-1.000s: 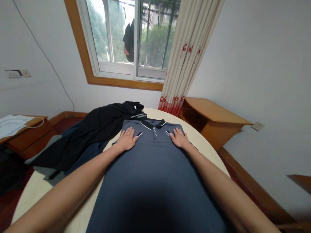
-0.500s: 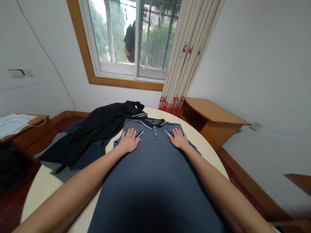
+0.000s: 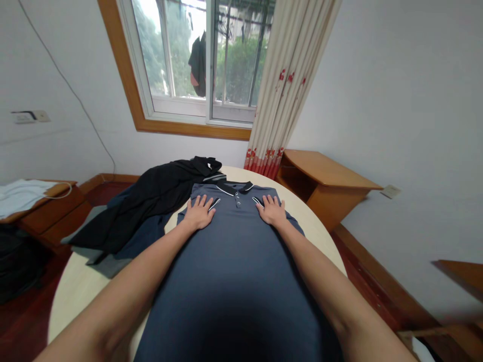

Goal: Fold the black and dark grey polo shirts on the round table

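A dark grey-blue polo shirt (image 3: 234,251) lies spread on the round table (image 3: 319,221), its black, white-edged collar (image 3: 234,188) at the far end and several buttons below it. My left hand (image 3: 198,213) rests flat on the shirt's upper left side, fingers spread, beside a black and white trimmed edge. On the upper right side, my right hand (image 3: 272,209) lies flat too, fingers apart, next to a matching trimmed edge. Neither hand grips anything. The shirt's near end falls into dark shadow at the bottom of the view.
A heap of dark clothes (image 3: 151,201) lies on the table's left side, touching the shirt. Beyond stand a wooden desk (image 3: 328,173) and a curtain (image 3: 290,80) by the window. At left is a wooden cabinet (image 3: 60,221) with white cloth on top.
Both hands stay flat on the shirt in nearly the same places. The view has shifted slightly, so most things sit a little further left.
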